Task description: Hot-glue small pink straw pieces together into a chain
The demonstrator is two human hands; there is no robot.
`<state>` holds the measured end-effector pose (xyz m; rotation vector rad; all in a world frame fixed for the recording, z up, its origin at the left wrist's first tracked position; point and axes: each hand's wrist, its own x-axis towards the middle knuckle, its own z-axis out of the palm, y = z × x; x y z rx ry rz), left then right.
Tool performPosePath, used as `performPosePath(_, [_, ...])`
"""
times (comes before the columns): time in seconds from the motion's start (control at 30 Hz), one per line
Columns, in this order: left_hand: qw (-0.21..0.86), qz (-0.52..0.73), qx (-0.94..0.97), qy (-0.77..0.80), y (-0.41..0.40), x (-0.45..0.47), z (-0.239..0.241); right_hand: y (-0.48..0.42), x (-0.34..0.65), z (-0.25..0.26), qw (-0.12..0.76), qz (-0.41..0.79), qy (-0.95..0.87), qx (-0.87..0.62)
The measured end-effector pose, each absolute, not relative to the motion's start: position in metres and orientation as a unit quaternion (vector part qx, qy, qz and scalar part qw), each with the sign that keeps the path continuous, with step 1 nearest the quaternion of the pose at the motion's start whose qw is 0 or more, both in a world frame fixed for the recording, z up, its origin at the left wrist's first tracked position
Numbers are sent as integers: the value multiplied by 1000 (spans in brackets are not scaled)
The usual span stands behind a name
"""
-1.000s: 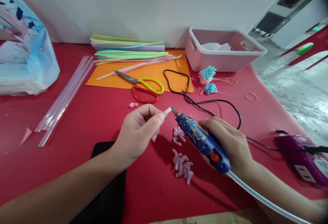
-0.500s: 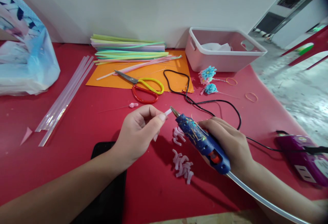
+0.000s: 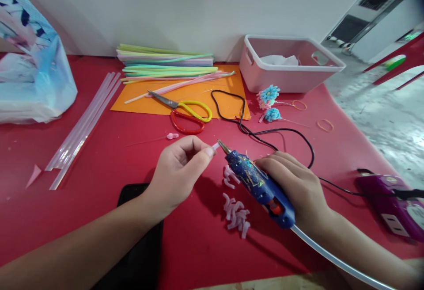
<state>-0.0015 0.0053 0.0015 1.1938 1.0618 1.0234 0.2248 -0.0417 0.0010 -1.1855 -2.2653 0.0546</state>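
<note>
Between thumb and fingers, my left hand (image 3: 182, 173) pinches a short pale pink piece of pipe cleaner (image 3: 216, 146). My right hand (image 3: 298, 184) is wrapped round a blue hot glue gun (image 3: 258, 184), whose metal nozzle is at the free end of that piece. A long clear glue stick (image 3: 331, 254) sticks out of the gun's back. Below the gun lie curled pink pipe cleaner pieces (image 3: 236, 215) in small heaps. A pink bud on a thin wire (image 3: 172, 136) lies beyond my left hand.
Scissors (image 3: 185, 108) and bundled pipe cleaners (image 3: 168, 62) rest on orange paper (image 3: 132, 104). A pink basket (image 3: 288, 78) stands behind blue flowers (image 3: 270, 93). Glue sticks (image 3: 86, 126), a plastic bag (image 3: 39, 73), a black phone-like slab (image 3: 142, 246), a cord (image 3: 291, 131) and a purple power socket (image 3: 391, 206) surround my hands.
My right hand has shifted the glue gun slightly left and down, its nozzle moving along the pipe cleaner's end towards my left fingers. My left hand has stayed in place.
</note>
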Motion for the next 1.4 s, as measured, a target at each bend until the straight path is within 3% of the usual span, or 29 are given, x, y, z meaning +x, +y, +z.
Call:
performPosePath(0.8, [570, 438, 534, 445, 4, -1, 6, -43, 222, 5, 271, 37, -859, -433])
performPosePath(1.03, [576, 440, 535, 434, 5, -1, 3, -46, 224, 1, 302, 88, -838, -446])
performPosePath(1.4, [561, 444, 550, 432, 5, -3, 2, -43, 228, -4, 307, 67, -823, -474])
